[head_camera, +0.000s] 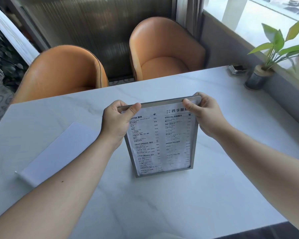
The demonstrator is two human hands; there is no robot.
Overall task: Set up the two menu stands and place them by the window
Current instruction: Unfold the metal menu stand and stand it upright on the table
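**A:** Status on the grip?

**B:** Both hands are on the top edge of the framed menu stand (160,137). The left hand (117,121) is clamped on the top-left corner, thumb on the near face and fingers behind. The right hand (205,114) mirrors it on the top-right corner. Neither is released.

**A:** Where's the stand?

**B:** Upright, hanging straight down from the grip, printed side facing the person. Its bottom edge is at the white table (162,204), roughly mid-table. I can't tell whether it's bearing weight or just skimming the surface.

**A:** Why a two-corner pinch?

**B:** My guess is that it stops the panel twisting and keeps it plumb while the base settles. Holding the rim also keeps the thumbs mostly off the print.

**A:** Second stand?

**B:** Lying flat, down and to the left of the left hand, blank side up: flat white stand (59,149). It's untouched, well apart from the grip. Likely next in line.

**A:** Window side?

**B:** To the right of the right hand, and further away. A potted plant (266,66) and a small dark tray (236,69) sit along that edge. The held stand isn't there yet.

**A:** Progress?

**B:** Early, I'd judge. One stand is vertical but not placed, the other hasn't been started.

**A:** Risk?

**B:** Whether the stand keeps upright once let go is not clear, since the base isn't visible from here. The plant leaves overhang that corner, so the stand should go short of them.
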